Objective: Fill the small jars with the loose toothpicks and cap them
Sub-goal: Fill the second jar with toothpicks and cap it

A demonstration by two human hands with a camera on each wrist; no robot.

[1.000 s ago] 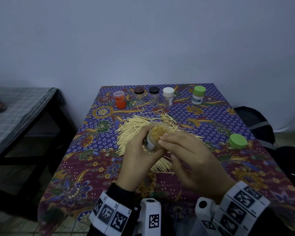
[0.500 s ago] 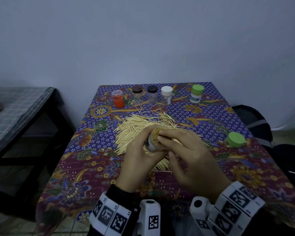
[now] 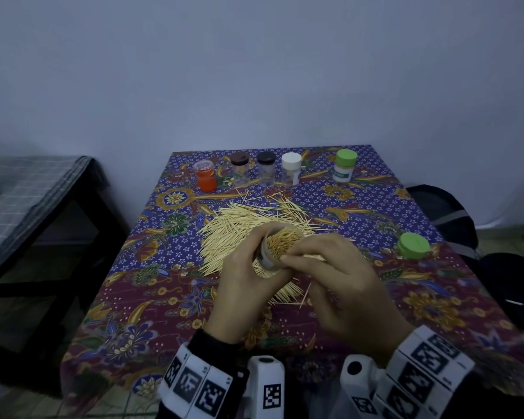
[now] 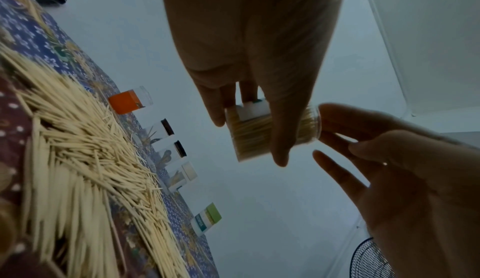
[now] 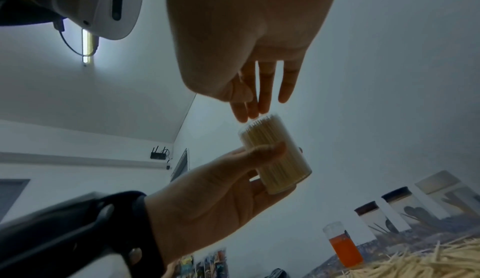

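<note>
Item: one jar, near full, tips being levelled above the tablecloth's middle.

My left hand point(image 3: 248, 285) grips the open jar point(image 3: 277, 247), tilted; my right hand point(image 3: 342, 282) has slid back a little, its straight fingertips point(image 5: 249, 111) touching the stick ends, so the mouth shows packed again; capping looks next. Loose toothpicks point(image 3: 245, 225) lie beneath. Green cap point(image 3: 413, 245) sits near the right edge. Five capped jars point(image 3: 266, 168) line the far edge; their contents are unclear. My thumb hides the jar's label.
</note>
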